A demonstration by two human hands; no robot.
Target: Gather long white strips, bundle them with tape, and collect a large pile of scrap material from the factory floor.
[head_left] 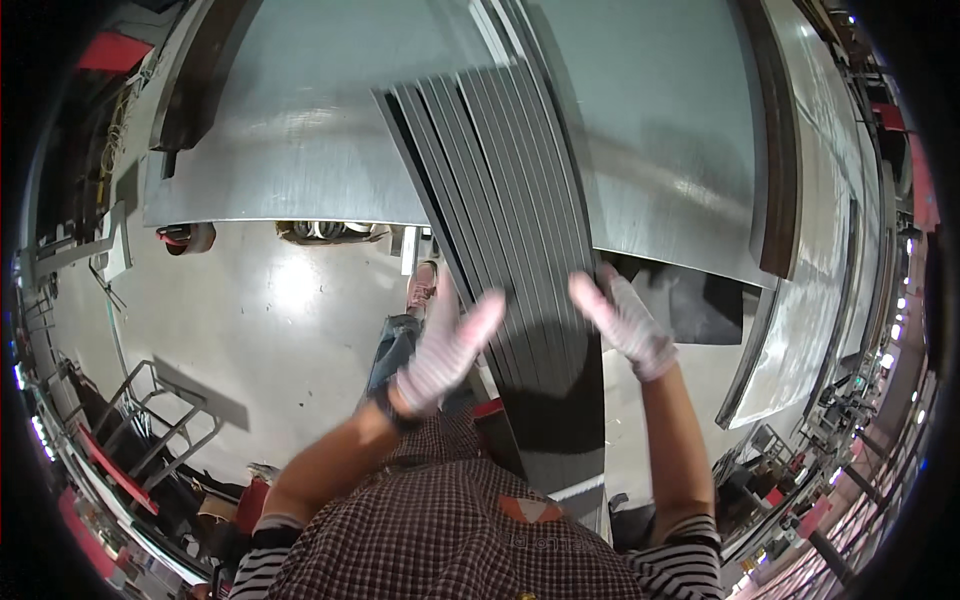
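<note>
A bundle of long dark grey flat strips (515,200) lies side by side in front of me, reaching from the metal table to close by my apron. My left hand (447,345), in a pale glove, is at the bundle's left edge. Its thumb is apart from the fingers, which stretch forward. On the opposite edge, my right hand (628,320), gloved too, has its thumb by the strips and its fingers extended. Neither hand wraps round a strip; whether the palms touch the edges is hard to tell. Some blur softens both hands.
The large metal table (310,150) carries the bundle's far part, with dark brown bars (770,150) along its sides. A dark sheet (690,305) is under its right front edge. On the left stands a metal frame (165,420), and a cardboard box (330,232) sits below the table.
</note>
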